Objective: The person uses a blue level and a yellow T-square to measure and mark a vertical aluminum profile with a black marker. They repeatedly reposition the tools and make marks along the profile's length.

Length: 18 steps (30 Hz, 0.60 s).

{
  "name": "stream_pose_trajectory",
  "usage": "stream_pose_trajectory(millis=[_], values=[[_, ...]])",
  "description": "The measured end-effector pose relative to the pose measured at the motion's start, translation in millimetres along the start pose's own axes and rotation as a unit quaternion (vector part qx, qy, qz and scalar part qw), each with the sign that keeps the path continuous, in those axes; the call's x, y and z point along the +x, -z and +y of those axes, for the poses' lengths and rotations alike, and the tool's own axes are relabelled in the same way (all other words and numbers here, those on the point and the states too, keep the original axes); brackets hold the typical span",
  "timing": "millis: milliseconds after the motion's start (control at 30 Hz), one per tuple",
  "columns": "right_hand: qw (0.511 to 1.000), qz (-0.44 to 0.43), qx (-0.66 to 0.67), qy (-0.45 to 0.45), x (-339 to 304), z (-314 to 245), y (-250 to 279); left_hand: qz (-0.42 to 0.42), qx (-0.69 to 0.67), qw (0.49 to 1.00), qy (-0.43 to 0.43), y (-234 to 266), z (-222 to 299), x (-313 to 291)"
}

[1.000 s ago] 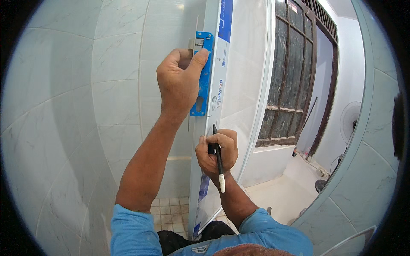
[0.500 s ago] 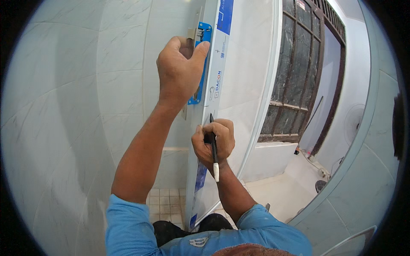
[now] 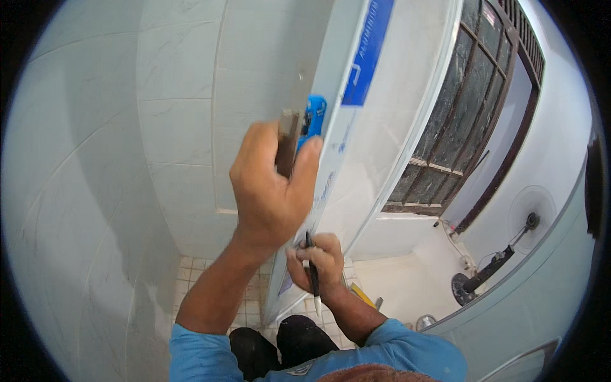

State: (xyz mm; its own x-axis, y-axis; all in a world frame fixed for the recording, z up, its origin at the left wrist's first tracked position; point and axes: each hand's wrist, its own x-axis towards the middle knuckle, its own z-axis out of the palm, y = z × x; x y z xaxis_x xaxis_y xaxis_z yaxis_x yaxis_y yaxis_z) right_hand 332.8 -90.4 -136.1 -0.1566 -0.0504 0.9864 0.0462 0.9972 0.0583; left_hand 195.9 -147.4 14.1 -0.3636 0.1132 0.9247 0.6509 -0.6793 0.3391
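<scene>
My left hand (image 3: 270, 184) is closed around a mortise lock with a blue case (image 3: 315, 114) and a metal faceplate (image 3: 289, 130). It holds the lock up against the edge of a white door (image 3: 340, 95) covered in printed protective film. My fingers and palm hide the lower part of the lock. Lower down, close to the same door edge, my right hand (image 3: 326, 264) grips a black pen (image 3: 314, 280) with a white end. The pen's dark tip points upward by the door; whether it touches the surface I cannot tell.
Pale tiled walls (image 3: 175, 127) rise on the left, above a small-tiled floor (image 3: 248, 312). To the right are a dark-framed window (image 3: 439, 127) and a standing fan (image 3: 471, 283). A yellow object (image 3: 361, 294) lies on the floor behind my right forearm.
The view has shifted, and both hands now appear lower in it. The lock's faceplate is turned more toward me. The pen and lock are still held, and more of the fan shows.
</scene>
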Motion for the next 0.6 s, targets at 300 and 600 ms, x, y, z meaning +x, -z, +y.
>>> stream_pose_trajectory(millis=[300, 600], values=[[0.938, -0.258, 0.114, -0.203, 94, -38, 99, -0.053, 0.034, 0.998, 0.009, 13, 15, 6], [0.932, -0.247, 0.066, -0.256, 238, -59, 143, -0.118, 0.087, 0.979, 0.143, 18, 70, 21]])
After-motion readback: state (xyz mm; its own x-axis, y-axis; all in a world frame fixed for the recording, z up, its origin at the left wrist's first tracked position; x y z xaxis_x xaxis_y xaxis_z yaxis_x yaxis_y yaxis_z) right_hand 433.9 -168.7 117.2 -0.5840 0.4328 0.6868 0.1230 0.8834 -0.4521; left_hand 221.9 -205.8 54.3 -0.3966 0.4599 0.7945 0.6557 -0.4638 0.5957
